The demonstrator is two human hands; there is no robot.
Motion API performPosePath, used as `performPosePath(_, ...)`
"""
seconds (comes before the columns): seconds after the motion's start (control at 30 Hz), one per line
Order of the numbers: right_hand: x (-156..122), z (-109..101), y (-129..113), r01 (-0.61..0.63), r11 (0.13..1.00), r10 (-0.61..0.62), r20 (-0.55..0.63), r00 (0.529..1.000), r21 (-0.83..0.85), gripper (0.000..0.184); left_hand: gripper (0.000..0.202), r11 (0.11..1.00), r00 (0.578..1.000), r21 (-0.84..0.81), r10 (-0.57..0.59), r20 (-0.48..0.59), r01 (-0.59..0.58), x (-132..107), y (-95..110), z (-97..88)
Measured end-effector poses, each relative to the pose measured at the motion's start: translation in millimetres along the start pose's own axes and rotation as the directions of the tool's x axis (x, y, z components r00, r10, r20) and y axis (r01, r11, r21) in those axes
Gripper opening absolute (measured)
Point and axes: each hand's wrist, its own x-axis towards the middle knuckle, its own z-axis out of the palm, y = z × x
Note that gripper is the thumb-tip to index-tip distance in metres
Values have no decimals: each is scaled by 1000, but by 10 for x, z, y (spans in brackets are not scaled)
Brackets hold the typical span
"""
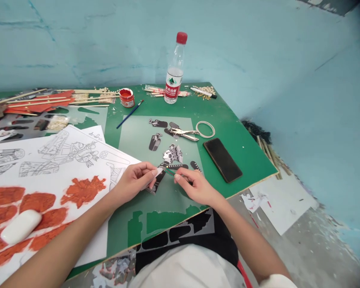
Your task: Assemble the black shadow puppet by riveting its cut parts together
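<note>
My left hand [139,178] is closed in a pinch over the frosted plastic sheet [129,136], with a small white piece [159,172] at its fingertips. Facing it, my right hand [196,186] grips a thin greenish strip [169,171] whose tip meets the white piece; its exact kind is unclear. Just beyond the fingers lies a black-and-white cut-out figure head [173,153], with patterned dark cut-out parts beneath and beside the hands. Further off are another cut-out [155,141], a metal hole punch [184,132] and a roll of tape [205,129].
A black phone [223,160] lies on the right of the green table [243,140]. A water bottle [174,76], a red paint jar [126,98] and a brush [130,114] stand or lie behind. Left are printed drawings [87,148] and a white case [21,226].
</note>
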Motion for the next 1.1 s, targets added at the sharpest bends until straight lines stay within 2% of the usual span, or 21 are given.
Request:
performPosePath(0.23,-9,20,-5,12,999,-12,-8,1000,-33,34,29,999,999,5,34,-18,-34,-9,-38,22)
performPosePath(0.47,-29,38,26,43,997,-45,-17,999,-70,35,29,1000,999,-1,29,17,-29,-28,-12,0)
performPosePath(0.83,-32,95,-2,26,1000,-26,-27,999,9,36,29,998,1000,-60,11,5,-11,-17,4,6)
performPosePath(1.1,-28,131,-15,4,999,-3,-19,1000,38,36,27,999,1000,-47,29,-3,-29,-14,-6,-7)
